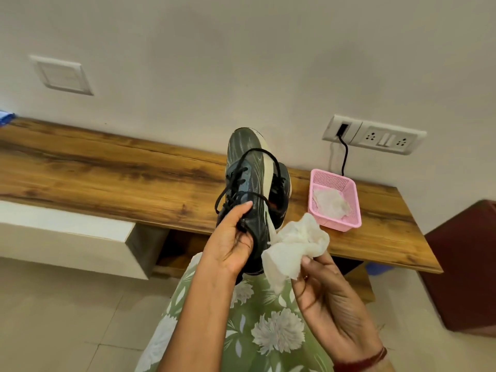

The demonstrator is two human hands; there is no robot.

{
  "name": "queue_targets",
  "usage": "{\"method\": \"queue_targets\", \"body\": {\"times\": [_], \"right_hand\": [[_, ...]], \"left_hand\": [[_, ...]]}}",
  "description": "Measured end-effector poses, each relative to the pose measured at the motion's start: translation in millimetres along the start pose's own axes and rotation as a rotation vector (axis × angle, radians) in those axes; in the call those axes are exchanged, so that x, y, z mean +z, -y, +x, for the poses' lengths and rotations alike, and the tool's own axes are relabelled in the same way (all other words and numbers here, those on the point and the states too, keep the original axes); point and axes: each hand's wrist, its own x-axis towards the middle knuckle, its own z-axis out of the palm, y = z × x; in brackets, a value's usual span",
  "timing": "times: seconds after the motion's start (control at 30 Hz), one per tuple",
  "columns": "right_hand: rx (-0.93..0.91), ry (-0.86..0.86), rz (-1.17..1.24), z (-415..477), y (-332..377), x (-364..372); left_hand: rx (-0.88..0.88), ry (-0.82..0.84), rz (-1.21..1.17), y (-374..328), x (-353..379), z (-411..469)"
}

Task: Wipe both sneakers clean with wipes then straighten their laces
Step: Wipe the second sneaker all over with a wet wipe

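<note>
My left hand [232, 241] grips a dark sneaker [248, 167] by its heel end and holds it up above the shelf, toe pointing away. Its black laces [243, 181] hang loose in loops. A crumpled white wipe [292, 248] is pinched in my right hand [326, 296], just right of the sneaker's heel and close to its side. The second dark sneaker [281, 194] stands on the wooden shelf [107, 173] behind the held one, mostly hidden.
A pink plastic basket [349, 200] with a used white wipe [331, 204] inside sits on the shelf at the right. A wall socket [375, 136] with a black cable is above it. A dark red piece of furniture [467, 264] stands at far right.
</note>
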Motion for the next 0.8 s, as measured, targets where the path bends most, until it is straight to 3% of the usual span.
{"method": "queue_targets", "body": {"times": [0.13, 0.4, 0.53, 0.67, 0.8], "right_hand": [[-0.044, -0.049, -0.214, -9.7, 0.7, 0.2], [-0.347, -0.235, -0.88, -7.4, 17.0, -2.9], [-0.419, -0.322, -0.926, 4.8, 22.6, 1.5], [-0.391, -0.314, -0.758, 17.0, 31.4, 10.0], [-0.388, -0.274, -0.657, 24.7, 39.1, 20.4]], "left_hand": [[0.004, 0.026, 0.079, -1.6, 2.5, -10.8], [-0.069, 0.142, 0.166, -11.9, -15.3, -13.7], [-0.08, 0.325, -0.032, -12.0, -21.8, -11.9], [-0.025, 0.506, -0.167, -10.2, -27.2, -7.3], [0.038, 0.52, -0.141, -7.1, -32.6, -1.6]]}}
